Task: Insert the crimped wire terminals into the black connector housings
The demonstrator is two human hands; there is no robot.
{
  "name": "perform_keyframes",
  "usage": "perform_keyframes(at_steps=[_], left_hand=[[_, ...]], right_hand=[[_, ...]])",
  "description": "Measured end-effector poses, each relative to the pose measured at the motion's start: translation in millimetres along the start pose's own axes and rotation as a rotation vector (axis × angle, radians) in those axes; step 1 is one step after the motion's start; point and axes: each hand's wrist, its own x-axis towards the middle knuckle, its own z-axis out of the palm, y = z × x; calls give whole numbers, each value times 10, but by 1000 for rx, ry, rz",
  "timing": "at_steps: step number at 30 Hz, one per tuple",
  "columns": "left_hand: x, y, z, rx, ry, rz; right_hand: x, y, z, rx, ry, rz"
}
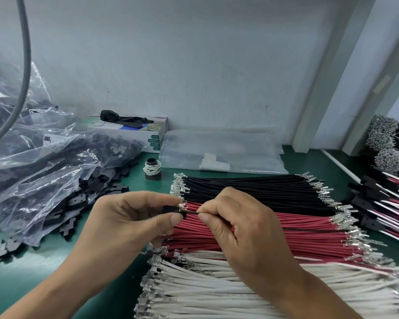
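Observation:
My left hand (129,219) pinches a small black connector housing (169,209) between thumb and forefinger. My right hand (242,229) pinches a black wire (190,212) close to its crimped end, and that end meets the housing. Under my hands lie three flat bundles of crimped wires on the green table: black wires (251,192) farthest, red wires (297,229) in the middle, white wires (217,288) nearest. Loose black housings (95,192) spill from a clear bag at the left.
Clear plastic bags (44,157) of black housings fill the left side. A glove box (134,132) and a flat clear bag (221,150) lie at the back. A small black spool (152,169) stands behind the wires. Finished wire assemblies (382,203) pile up at the right.

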Motion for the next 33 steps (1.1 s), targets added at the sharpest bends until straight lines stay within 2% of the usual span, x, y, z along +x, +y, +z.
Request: perform_keyframes(at_steps=[18, 24, 26, 29, 33], left_hand=[[-30, -12, 52, 88, 3, 97], [26, -52, 20, -38, 124, 49], [51, -67, -32, -110, 184, 11], [88, -96, -49, -177, 210, -70], [96, -132, -48, -213, 148, -139]], right_hand=[[-5, -7, 58, -169, 39, -148], [78, 76, -142, -278, 243, -186], [26, 91, -147, -295, 143, -160], [-34, 100, -33, -344, -120, -14], [-19, 144, 51, -271, -183, 108]])
